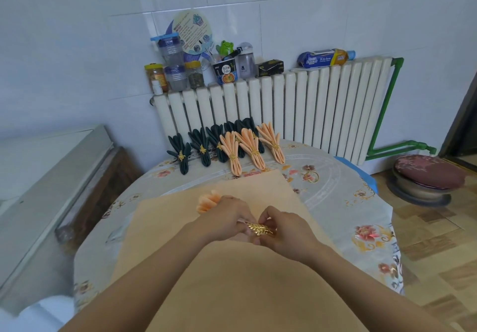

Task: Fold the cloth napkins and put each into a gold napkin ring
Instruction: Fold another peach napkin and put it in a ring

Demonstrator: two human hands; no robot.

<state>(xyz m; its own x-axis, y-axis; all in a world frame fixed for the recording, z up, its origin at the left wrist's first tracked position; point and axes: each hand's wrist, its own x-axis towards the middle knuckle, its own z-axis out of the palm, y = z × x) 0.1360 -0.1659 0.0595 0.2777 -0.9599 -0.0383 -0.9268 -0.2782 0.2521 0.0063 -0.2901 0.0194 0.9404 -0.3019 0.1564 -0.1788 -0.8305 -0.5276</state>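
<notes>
My left hand [227, 218] grips a pleated peach napkin [207, 202], whose folded end fans out past my fingers to the upper left. My right hand [284, 228] pinches a gold leaf-patterned napkin ring [259, 229] that sits around the napkin between both hands. Under my hands a flat peach napkin [245, 280] lies spread on the table. At the table's far edge stand several finished dark green napkins [180, 153] and three finished peach napkins [251, 148], each in a gold ring. A spare gold ring [313, 176] lies on the tablecloth to the right.
The round table [361, 215] carries a floral cloth. Behind it a white radiator [309, 104] holds jars, bottles and boxes on top. A grey cabinet [51, 189] stands at the left. A cushioned stool [426, 179] sits on the floor at the right.
</notes>
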